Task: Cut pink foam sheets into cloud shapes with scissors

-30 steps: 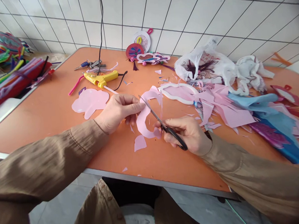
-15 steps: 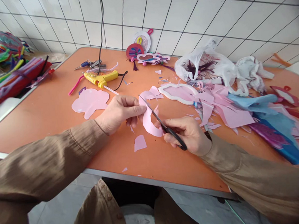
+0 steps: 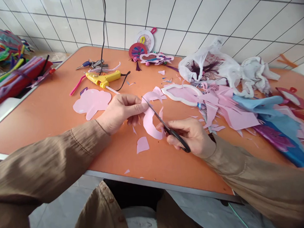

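Note:
Between thumb and fingers my left hand point(image 3: 123, 112) pinches a curved pink paper piece point(image 3: 149, 124) above the orange table point(image 3: 113, 153). Black-handled scissors point(image 3: 178, 139) are gripped in my right hand point(image 3: 192, 136), their blades lying across the pink piece and pointing up and left to my left fingertips. A small pink scrap point(image 3: 142, 145) lies on the table below the hands. Left of my left hand rests a pink cloud-like cutout point(image 3: 92, 102). A white-edged pink shape point(image 3: 182, 94) lies beyond the scissors.
A yellow glue gun point(image 3: 104, 78) and keys point(image 3: 93, 64) lie at the back left. Pink scraps point(image 3: 230, 112), blue material point(image 3: 260, 103) and a white plastic bag point(image 3: 226, 65) cover the right side. Coloured pipe cleaners point(image 3: 16, 78) are at the far left.
The curved pink piece has shifted and turned slightly to the left at its lower end. Both hands keep nearly the same place and grip.

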Demonstrator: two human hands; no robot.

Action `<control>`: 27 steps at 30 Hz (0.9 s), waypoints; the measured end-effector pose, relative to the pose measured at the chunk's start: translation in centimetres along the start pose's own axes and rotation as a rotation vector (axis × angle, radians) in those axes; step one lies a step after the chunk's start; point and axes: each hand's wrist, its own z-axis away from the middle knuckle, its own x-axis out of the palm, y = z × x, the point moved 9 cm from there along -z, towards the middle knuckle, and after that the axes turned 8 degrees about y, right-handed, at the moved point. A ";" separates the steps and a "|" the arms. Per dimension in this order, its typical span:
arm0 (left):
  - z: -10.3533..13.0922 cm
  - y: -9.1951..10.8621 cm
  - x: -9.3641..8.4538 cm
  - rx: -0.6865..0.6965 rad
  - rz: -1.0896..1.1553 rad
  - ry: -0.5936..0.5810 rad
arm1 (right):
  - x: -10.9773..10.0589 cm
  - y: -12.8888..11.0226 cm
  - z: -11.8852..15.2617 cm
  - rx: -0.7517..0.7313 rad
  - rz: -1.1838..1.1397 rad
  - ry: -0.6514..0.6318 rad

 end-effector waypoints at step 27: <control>-0.3 -0.2 -0.3 -0.010 0.029 -0.006 | 0.0 -0.3 0.1 -0.024 -0.005 0.015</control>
